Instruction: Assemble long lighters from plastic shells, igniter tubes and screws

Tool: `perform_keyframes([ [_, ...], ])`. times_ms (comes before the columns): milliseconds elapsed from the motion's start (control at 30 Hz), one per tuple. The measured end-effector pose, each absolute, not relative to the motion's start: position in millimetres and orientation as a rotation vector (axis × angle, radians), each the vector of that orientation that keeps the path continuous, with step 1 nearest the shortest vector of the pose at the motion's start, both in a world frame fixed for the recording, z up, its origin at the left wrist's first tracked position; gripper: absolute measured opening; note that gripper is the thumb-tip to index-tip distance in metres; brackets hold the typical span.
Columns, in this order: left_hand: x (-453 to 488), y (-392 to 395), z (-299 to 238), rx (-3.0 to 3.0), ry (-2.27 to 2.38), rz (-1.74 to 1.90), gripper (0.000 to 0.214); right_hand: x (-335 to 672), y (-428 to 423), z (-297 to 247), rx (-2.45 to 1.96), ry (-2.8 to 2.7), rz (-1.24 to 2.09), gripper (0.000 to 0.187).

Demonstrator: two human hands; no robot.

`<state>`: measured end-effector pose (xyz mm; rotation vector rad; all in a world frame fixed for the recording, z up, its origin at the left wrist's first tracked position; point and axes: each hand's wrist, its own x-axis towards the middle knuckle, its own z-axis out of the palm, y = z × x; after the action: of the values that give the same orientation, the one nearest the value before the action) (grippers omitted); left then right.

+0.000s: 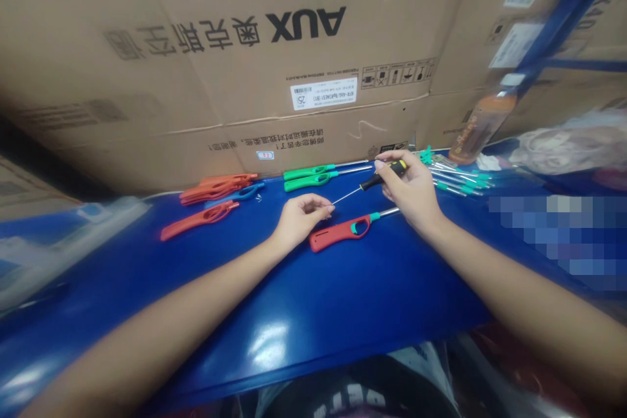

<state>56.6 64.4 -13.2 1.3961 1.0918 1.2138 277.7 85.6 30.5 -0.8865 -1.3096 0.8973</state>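
My right hand [409,192] grips a screwdriver [385,176] with a black and yellow handle, its thin steel shaft pointing left. The shaft's tip ends close to the fingertips of my left hand [300,222], whose fingers are pinched together with nothing visible in them. Below the shaft, a red utility lighter [340,234] with a green collar and metal nozzle lies on the blue table [313,300]. Two green lighters [308,177] lie beyond my hands, and several orange ones [215,189] are heaped to the left, with a blue lighter [240,194] and another red-orange lighter [198,220].
Several thin metal rods with green parts [460,178] lie at the right. A large cardboard AUX carton [245,59] walls the table's far side. A blue rack upright [563,19], a plastic bag [563,147] and an orange bottle [482,127] stand at the right.
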Motion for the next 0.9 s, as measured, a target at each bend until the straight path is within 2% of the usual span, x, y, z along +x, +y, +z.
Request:
perform_keyframes([
  [500, 56.1, 64.9, -14.2, 1.404, 1.109, 1.197, 0.034, 275.9, 77.0, 35.7, -0.800, -1.446, 0.900, 0.045],
  [900, 55.4, 65.2, -15.6, 1.500, 1.232, 1.178, 0.022, 277.0, 80.2, 34.7, -0.770, -1.463, 0.770, 0.036],
])
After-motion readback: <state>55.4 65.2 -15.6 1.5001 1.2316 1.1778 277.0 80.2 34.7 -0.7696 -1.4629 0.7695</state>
